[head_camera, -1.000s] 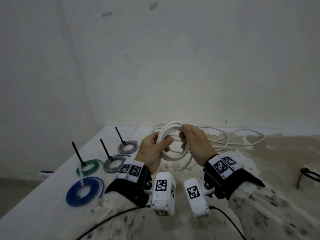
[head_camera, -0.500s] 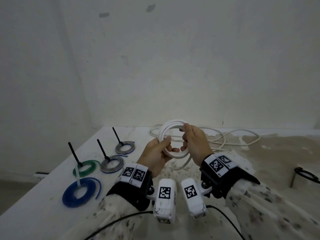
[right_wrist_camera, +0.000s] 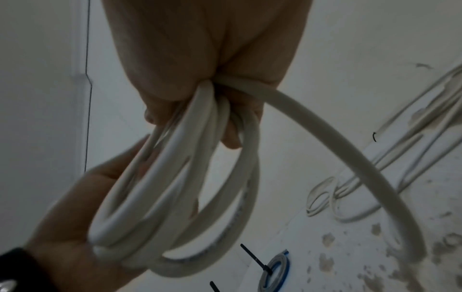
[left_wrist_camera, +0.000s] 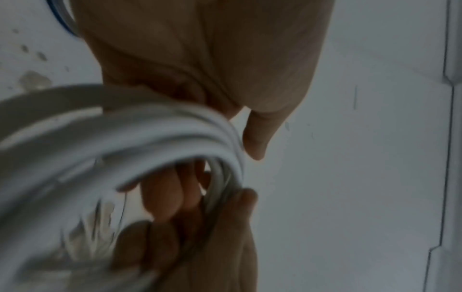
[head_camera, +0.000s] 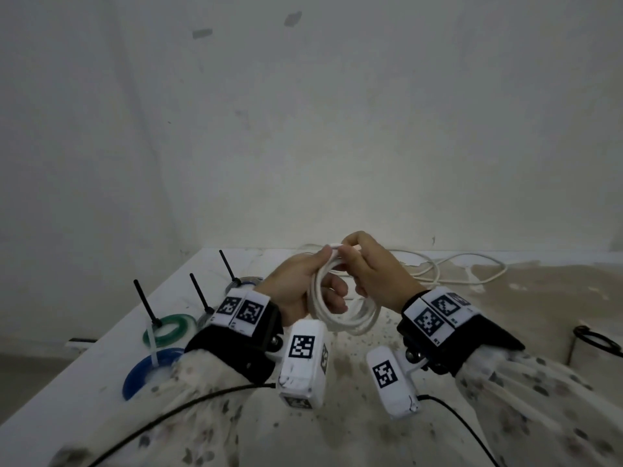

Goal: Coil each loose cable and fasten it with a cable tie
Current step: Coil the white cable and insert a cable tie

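A white cable coil [head_camera: 350,315] of several loops hangs in the air in front of me over the table. My left hand [head_camera: 303,288] grips its left side, thumb on top and fingers through the loops [left_wrist_camera: 190,138]. At the coil's top my right hand [head_camera: 374,267] pinches the strands together [right_wrist_camera: 215,102]. One strand [right_wrist_camera: 350,154] arcs away from my right hand toward the table. More loose white cable [head_camera: 448,271] lies on the table behind my hands.
On the table [head_camera: 101,382] at left lie coiled cables with upright ties: a blue coil [head_camera: 141,375], a green coil [head_camera: 170,328] and grey ones partly hidden by my left wrist. A black cable [head_camera: 596,342] sits at the right edge. A wall stands close behind.
Both hands have lifted the coil a little and turned it; my right hand moved up to the coil's top, next to my left thumb.
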